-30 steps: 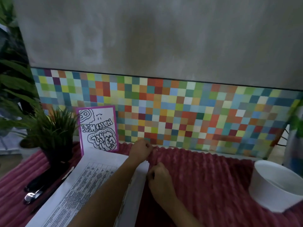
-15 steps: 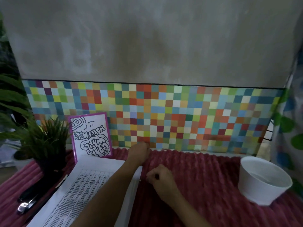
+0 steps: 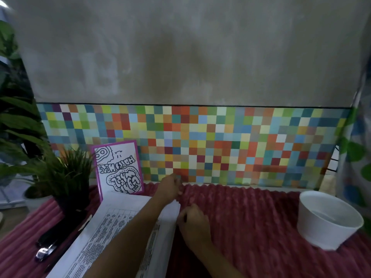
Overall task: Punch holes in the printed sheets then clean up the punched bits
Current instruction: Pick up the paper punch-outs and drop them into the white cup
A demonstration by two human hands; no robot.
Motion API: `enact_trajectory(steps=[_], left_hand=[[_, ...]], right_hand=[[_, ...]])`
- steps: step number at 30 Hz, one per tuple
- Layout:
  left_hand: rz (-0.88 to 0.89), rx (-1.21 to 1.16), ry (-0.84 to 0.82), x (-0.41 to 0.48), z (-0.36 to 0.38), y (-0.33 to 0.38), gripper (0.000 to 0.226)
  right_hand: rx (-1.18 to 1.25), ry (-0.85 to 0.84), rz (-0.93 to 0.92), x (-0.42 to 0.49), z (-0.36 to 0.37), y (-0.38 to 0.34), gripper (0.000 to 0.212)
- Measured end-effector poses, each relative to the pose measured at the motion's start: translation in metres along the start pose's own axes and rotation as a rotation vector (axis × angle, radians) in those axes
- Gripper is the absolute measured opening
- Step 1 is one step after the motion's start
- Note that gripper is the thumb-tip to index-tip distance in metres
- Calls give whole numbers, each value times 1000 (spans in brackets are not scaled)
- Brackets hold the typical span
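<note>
- Head view: the printed sheets [image 3: 112,235] lie at about 7 o'clock on the ribbed red cloth [image 3: 251,223], their right edge under both hands.
- The left hand [image 3: 169,189] lies at the stack's far right corner. Its fingers are curled together at the cloth's edge; I cannot tell whether they pinch anything.
- The right hand [image 3: 193,223] sits just beside the sheets' right edge with its fingers bunched tight, probably picking up punched bits, which are too small to see.
- The white bowl [image 3: 329,221] stands well apart at 3 o'clock and would suit as a place to drop the bits.
- The hole punch [image 3: 52,239] lies at 8 o'clock, left of the stack.
- To do this well, pinch along the grooves of the cloth, where bits could lodge, and keep the stack held flat.
</note>
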State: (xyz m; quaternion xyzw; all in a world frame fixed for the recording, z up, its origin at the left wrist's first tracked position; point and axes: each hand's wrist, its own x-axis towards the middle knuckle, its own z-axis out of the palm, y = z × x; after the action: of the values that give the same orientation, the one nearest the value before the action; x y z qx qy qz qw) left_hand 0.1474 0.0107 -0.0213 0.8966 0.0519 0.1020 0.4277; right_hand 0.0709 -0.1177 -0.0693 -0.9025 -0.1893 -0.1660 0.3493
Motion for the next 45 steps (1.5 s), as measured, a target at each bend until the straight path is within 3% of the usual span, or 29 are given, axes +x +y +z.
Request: enact_trajectory(steps=[3, 7, 14, 17, 23, 27, 29, 34, 38, 42, 45], left_hand=[[49, -22, 50, -11, -13, 11, 33], [208, 11, 133, -22, -10, 41, 28], [537, -112, -29, -53, 89, 183, 23], [626, -62, -110, -71, 139, 224, 20], [500, 80, -136, -82, 195, 247, 29], [449, 96, -198, -78, 202, 242, 21], [474, 81, -198, -77, 200, 242, 19], [519, 59, -86, -82, 198, 245, 11], [556, 223, -116, -85, 201, 242, 19], [541, 168, -103, -91, 198, 243, 14], [516, 194, -94, -93, 197, 247, 24]], right_hand=[[293, -10, 103, 10, -28, 5, 38], [425, 102, 159, 20, -111, 15, 25], [253, 336, 242, 30, -271, 85, 20], [31, 294, 253, 16, -306, 119, 40], [-170, 129, 339, 0, -312, 170, 49], [-171, 44, 400, -3, -312, 182, 22], [-158, 32, 392, -4, -313, 184, 22], [-18, 145, 425, -7, -315, 183, 3], [-47, 194, 424, -9, -315, 182, 7], [-57, 215, 413, -10, -317, 180, 34], [-39, 224, 414, -10, -317, 178, 33]])
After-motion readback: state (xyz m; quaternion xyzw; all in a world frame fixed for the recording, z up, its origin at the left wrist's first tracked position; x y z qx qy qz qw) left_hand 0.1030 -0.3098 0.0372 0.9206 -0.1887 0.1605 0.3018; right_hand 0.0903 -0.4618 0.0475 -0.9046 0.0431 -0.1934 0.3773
